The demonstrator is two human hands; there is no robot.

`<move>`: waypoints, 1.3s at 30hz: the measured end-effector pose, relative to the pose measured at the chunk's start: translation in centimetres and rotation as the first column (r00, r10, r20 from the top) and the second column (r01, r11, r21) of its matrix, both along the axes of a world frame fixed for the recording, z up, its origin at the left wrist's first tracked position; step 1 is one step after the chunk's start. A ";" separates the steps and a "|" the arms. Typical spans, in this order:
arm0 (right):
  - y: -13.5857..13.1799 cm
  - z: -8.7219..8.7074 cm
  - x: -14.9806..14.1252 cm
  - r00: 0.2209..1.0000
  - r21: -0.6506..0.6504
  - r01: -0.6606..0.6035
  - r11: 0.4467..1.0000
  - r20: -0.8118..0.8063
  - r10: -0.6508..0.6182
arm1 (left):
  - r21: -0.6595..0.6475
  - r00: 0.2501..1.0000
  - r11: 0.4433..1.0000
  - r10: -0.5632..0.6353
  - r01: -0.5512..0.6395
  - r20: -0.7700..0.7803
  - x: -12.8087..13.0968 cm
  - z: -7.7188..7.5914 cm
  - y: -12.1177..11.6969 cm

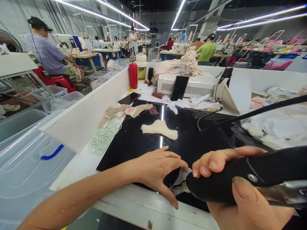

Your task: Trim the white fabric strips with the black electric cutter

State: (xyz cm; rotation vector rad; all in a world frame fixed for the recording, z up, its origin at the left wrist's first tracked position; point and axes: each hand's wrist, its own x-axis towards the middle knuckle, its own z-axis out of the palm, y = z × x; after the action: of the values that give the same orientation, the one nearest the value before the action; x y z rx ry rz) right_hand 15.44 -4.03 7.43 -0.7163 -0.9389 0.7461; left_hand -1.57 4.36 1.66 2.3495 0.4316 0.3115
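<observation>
My left hand reaches over the front edge of a glossy black board, thumb and fingers spread apart. Between its thumb and index finger lies a thin greyish see-through piece, which the fingertips seem to touch. My right hand is wrapped round a black hand-held tool with a metal lever along its lower side. The tool's narrow tip points left at the see-through piece; its exact kind I cannot make out. Farther back on the board lies a cream shaped fabric stack.
Pale elastic cord and beige fabric pieces lie at the left. Behind stand a red bottle, a phone and a white vented box. A black cable crosses at right, near bagged white pieces.
</observation>
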 end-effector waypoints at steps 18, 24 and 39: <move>2.7 2.5 3.7 0.977 -0.074 0.204 0.976 -0.049 -0.208 | 0.233 0.995 0.967 0.091 -0.099 0.045 -3.3 1.7 1.9; 3.0 2.1 3.5 0.978 0.001 0.205 0.979 -0.023 -0.205 | 0.453 0.935 0.828 0.352 -0.331 0.041 -4.0 1.9 2.3; 4.8 0.1 1.3 0.995 0.029 0.096 0.995 -0.023 -0.095 | 0.035 0.972 0.976 0.216 -0.213 -0.092 -2.8 1.5 -0.1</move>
State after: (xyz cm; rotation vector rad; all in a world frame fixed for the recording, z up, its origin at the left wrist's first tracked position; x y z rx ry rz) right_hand 16.70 0.76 7.57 -0.7204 -0.8883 0.6533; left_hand -4.40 4.27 3.15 2.3521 0.7349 0.3077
